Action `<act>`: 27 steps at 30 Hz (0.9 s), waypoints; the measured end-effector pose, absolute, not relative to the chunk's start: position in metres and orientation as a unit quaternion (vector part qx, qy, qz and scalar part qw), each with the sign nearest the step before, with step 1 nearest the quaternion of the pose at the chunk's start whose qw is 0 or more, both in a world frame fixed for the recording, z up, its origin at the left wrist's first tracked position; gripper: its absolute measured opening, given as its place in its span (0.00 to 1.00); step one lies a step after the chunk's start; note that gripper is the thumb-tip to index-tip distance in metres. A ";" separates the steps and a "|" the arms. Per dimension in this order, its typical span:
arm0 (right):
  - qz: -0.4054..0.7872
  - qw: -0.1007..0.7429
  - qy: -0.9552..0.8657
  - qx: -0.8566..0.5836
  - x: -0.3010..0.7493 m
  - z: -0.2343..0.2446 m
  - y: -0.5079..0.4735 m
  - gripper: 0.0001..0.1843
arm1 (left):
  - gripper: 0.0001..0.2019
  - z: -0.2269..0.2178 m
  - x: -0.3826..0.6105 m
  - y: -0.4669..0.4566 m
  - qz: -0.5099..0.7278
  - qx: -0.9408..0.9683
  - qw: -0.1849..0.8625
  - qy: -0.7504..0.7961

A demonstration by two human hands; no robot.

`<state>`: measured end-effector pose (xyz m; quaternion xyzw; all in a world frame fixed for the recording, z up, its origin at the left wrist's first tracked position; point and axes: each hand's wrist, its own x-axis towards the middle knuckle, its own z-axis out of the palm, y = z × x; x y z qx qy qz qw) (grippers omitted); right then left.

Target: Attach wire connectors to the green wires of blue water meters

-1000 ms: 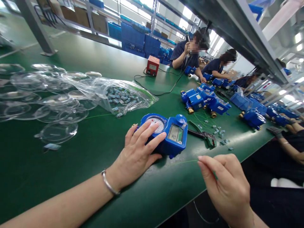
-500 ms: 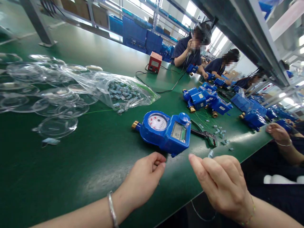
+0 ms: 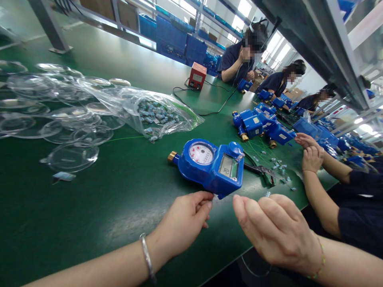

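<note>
A blue water meter with a round dial and a small display lies on the green table in front of me. My left hand is closed in a pinch at the meter's lower edge; a tiny pale bit shows by its fingertips, too small to name. Just right of that edge, my right hand is held with its fingers pressed together, and what they grip, if anything, is hidden. Dark-handled pliers lie behind the meter, with small grey-blue seals scattered next to them.
A clear plastic bag of small seals lies at the back left, beside many clear round covers. More blue meters and a red box stand farther back. A co-worker's hands reach over the right table edge.
The co-worker's hands at the right have come together and farther in over the table. My left fingertips have risen slightly to the meter's edge; my right hand has shifted a little left.
</note>
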<state>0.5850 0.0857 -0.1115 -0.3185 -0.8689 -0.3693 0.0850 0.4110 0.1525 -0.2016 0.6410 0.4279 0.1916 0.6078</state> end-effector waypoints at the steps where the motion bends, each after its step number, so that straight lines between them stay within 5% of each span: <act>1: -0.367 0.085 -0.870 -0.318 0.585 -0.112 0.086 0.11 | 0.18 -0.202 0.411 0.153 0.192 0.647 0.603 0.424; 8: -0.312 0.085 -0.879 -0.350 0.582 -0.124 0.094 0.12 | 0.17 -0.202 0.413 0.157 0.176 0.710 0.564 0.382; 15: -0.179 0.106 -0.858 -0.471 0.586 -0.161 0.093 0.18 | 0.14 -0.188 0.413 0.161 0.150 0.844 0.339 0.387; 21: 0.114 0.243 -0.780 -0.566 0.602 -0.167 0.083 0.22 | 0.09 -0.161 0.389 0.154 0.068 0.943 0.153 0.286; 27: 0.446 0.441 -0.535 -0.566 0.606 -0.180 0.071 0.07 | 0.10 -0.133 0.384 0.146 0.111 0.939 0.301 0.122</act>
